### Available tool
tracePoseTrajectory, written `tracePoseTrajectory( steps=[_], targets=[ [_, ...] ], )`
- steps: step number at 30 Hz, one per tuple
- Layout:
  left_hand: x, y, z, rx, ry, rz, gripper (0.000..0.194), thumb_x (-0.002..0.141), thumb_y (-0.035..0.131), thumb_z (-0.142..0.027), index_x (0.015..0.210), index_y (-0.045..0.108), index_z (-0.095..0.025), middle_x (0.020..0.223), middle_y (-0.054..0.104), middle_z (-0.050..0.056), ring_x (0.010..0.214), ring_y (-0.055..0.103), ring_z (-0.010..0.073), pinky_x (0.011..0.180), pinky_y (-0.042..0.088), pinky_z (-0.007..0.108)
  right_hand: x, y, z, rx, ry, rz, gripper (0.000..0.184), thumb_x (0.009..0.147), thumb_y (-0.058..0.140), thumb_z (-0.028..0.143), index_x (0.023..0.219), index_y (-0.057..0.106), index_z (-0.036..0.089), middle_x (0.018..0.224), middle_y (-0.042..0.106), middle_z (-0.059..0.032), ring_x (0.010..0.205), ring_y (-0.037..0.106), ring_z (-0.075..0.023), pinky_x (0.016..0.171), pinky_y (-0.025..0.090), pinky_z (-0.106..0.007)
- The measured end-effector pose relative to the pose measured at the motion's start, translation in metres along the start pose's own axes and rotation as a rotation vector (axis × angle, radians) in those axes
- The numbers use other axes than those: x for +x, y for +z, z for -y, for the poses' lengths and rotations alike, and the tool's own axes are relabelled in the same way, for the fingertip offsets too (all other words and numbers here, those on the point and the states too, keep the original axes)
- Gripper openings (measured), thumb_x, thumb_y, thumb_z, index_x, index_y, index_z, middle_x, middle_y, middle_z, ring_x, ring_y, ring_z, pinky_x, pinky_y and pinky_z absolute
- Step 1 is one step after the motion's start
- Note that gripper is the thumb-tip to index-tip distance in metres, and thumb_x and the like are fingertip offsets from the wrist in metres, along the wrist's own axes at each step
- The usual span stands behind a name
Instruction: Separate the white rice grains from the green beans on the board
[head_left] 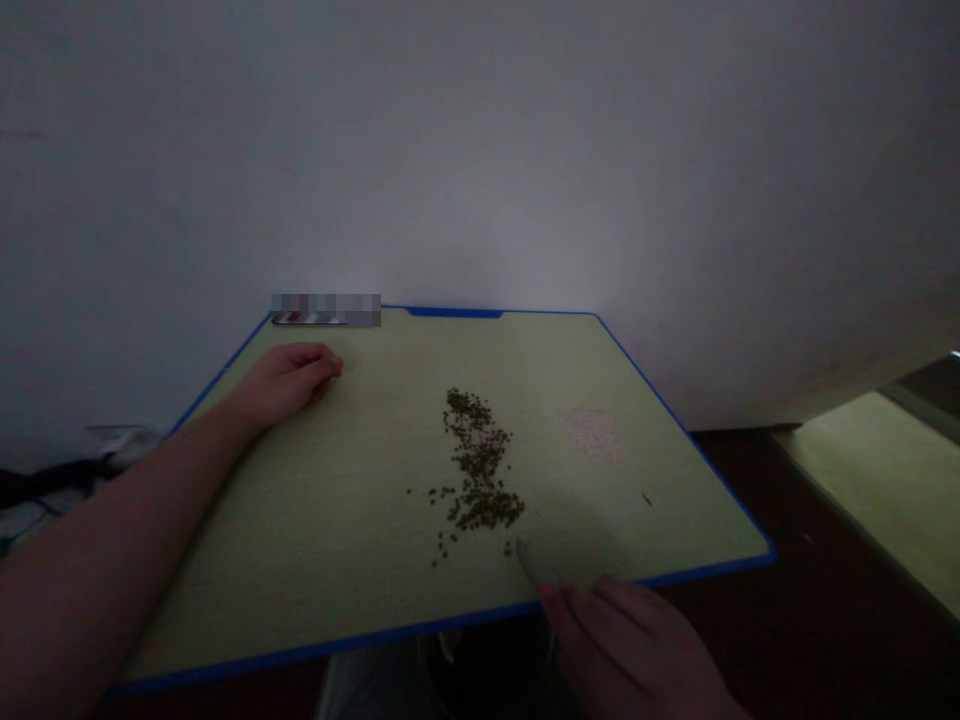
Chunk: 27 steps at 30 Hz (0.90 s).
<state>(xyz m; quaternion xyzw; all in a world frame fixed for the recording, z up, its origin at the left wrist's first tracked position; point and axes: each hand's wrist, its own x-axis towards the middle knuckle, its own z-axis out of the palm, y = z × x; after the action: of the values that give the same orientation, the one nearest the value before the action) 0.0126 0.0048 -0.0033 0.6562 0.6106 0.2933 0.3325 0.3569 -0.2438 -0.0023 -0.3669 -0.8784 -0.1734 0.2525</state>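
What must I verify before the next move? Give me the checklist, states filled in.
1. Right hand holds the thin tool: ok.
2. Tool tip touching a seed: cannot tell.
3. Left hand resting on the board, apart from the seeds: ok.
4. Seeds apart from the pale grains: ok.
5. Seeds gathered in one pile: not ok, strays lie at its lower left.

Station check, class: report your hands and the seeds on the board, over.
Left hand curled, resting on green cutting board. Right hand holding thin tool, tip near dark green seeds. Pale grain patch beside the seeds, apart.
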Motion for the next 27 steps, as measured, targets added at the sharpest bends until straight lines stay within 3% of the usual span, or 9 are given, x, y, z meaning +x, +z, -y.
tracePoseTrajectory(
  steps=[6,13,16,21,27],
  targets=[
    [0.001,-0.001,0.001,0.015,0.006,0.004,0.026,0.076,0.054,-0.043,0.067,0.055,-0.019,0.047,0.047,-0.006,0.045,0.041,0.0102,0.048,0.032,0.025,0.008,0.005,0.005,-0.010,0.007,0.028,0.026,0.095,0.042,0.005,0.094,0.068,0.009,0.066,0.064,-0.0040,0.053,0.054,-0.0126,0.044,0.041,-0.026],
    [0.000,0.000,-0.003,-0.029,0.006,-0.001,0.023,0.073,0.055,-0.041,0.067,0.055,-0.019,0.046,0.047,-0.006,0.043,0.040,0.0102,0.046,0.031,0.025,-0.004,0.005,-0.011,-0.062,0.051,0.092,0.027,0.095,0.039,0.006,0.101,0.065,0.005,0.071,0.066,-0.0066,0.059,0.056,-0.0162,0.050,0.047,-0.029],
    [-0.001,0.001,-0.004,-0.041,0.004,-0.002,0.023,0.072,0.055,-0.041,0.067,0.055,-0.019,0.045,0.046,-0.006,0.043,0.040,0.0103,0.046,0.031,0.025,-0.007,0.002,-0.010,-0.063,0.020,0.073,0.027,0.095,0.039,0.006,0.105,0.065,0.004,0.077,0.069,-0.0086,0.065,0.059,-0.0168,0.055,0.049,-0.030],
    [-0.001,0.000,-0.005,-0.020,-0.008,-0.009,0.023,0.073,0.055,-0.040,0.067,0.055,-0.018,0.046,0.047,-0.006,0.045,0.041,0.0103,0.047,0.032,0.025,-0.005,0.005,-0.005,-0.031,-0.001,0.059,0.029,0.096,0.038,0.006,0.101,0.066,0.005,0.070,0.066,-0.0061,0.059,0.055,-0.0149,0.048,0.044,-0.028],
    [0.000,0.000,-0.003,-0.013,-0.006,0.011,0.023,0.074,0.054,-0.040,0.065,0.053,-0.018,0.046,0.047,-0.006,0.044,0.041,0.0098,0.047,0.032,0.025,-0.004,0.007,-0.018,-0.088,0.022,0.085,0.029,0.094,0.039,0.003,0.103,0.066,0.005,0.076,0.068,-0.0088,0.064,0.056,-0.0171,0.056,0.048,-0.030]
  ],
)
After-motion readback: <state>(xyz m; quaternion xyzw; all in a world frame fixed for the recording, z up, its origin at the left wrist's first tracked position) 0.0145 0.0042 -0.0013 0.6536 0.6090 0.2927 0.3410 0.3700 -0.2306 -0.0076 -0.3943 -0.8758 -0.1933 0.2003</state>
